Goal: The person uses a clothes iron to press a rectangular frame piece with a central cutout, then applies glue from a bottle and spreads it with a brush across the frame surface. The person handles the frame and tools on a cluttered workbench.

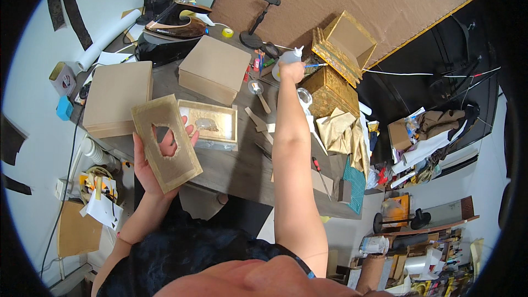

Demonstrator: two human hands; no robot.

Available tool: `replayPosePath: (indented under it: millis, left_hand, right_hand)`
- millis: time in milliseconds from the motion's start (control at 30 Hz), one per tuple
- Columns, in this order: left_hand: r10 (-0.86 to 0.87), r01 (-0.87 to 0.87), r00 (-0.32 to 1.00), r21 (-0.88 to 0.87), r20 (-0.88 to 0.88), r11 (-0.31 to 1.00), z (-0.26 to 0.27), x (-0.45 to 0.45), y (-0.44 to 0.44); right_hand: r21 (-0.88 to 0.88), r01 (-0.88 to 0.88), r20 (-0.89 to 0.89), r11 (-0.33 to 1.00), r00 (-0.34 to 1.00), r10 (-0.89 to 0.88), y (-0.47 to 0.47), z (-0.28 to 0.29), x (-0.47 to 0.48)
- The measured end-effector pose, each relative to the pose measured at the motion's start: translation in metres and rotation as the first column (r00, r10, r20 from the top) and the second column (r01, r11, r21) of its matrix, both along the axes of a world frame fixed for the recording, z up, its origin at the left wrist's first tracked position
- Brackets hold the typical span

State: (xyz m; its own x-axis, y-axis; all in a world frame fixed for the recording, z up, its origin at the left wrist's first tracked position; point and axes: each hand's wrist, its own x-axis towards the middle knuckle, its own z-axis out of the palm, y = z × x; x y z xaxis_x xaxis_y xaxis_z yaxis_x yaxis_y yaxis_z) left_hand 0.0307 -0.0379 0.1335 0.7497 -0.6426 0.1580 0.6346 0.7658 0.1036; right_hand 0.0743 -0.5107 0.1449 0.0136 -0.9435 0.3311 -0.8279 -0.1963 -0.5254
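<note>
My left hand (154, 173) holds up a shallow brown rectangular lid or panel (181, 169) with a ragged hole cut through its middle; fingers show through the hole and beyond its right edge. Just behind it on the table lies an open shallow box (235, 126) with a cream interior and an irregular clear patch inside. My right arm reaches far across the table. There my right hand (292, 71) is at a translucent squeeze bottle (284, 60), with a blue-handled brush (315, 65) beside its fingers; whether it grips either is not clear.
Two cardboard-coloured boxes (119, 95) (216, 66) stand behind the panel. Gold patterned boxes (334, 90) are stacked at the right. A steam iron (177, 29), a flat brush (260, 97), a red-handled screwdriver (317, 166), crumpled gold cloth (340, 132) and a green cutting mat (354, 185) lie about.
</note>
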Motion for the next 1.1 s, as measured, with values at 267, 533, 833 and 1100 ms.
replayPosePath:
  millis: [267, 533, 833, 1100]
  left_hand:
    - [0.052, -0.054, 0.998, 0.031, 0.043, 0.998, -0.001, 0.014, 0.003]
    - [-0.207, 0.212, 0.975, -0.063, 0.083, 0.975, 0.041, 0.031, -0.025]
    - [-0.422, 0.496, 0.849, -0.201, 0.319, 0.845, 0.096, -0.001, -0.048]
    - [-0.419, 0.456, 0.884, -0.193, 0.205, 0.869, 0.091, -0.027, -0.047]
  right_hand:
    - [0.13, -0.001, 0.149, 0.991, 0.989, -0.019, -0.017, 0.0, -0.012]
    - [-0.453, -0.773, 0.46, 0.445, 0.225, 0.859, 0.211, 0.096, -0.103]
    - [-0.562, -0.811, 0.519, 0.164, -0.191, 0.833, 0.331, 0.069, -0.235]
    - [-0.585, -0.779, 0.447, 0.224, -0.08, 0.891, 0.353, 0.066, -0.236]
